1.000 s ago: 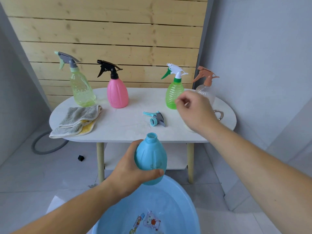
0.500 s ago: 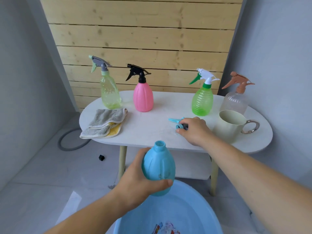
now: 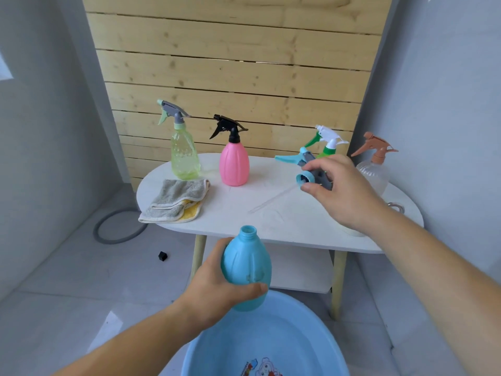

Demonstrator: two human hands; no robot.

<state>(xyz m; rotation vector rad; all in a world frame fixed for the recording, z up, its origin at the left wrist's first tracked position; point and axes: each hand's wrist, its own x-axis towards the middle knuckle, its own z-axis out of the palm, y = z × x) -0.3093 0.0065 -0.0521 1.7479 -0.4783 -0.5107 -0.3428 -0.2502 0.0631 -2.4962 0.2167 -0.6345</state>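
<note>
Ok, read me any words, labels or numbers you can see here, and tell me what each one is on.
No text here is readable.
On the blue basin, the cartoon print carries small red marks, too blurred to read.
The blue bottle in the left hand and the spray head in the right hand show no writing.
The pink bottle, yellow-green bottle and clear bottle show no labels.

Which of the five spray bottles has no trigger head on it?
The blue bottle, gripped by the left hand: its neck is open. The yellow-green bottle, pink bottle, green bottle and clear bottle all carry trigger heads.
</note>
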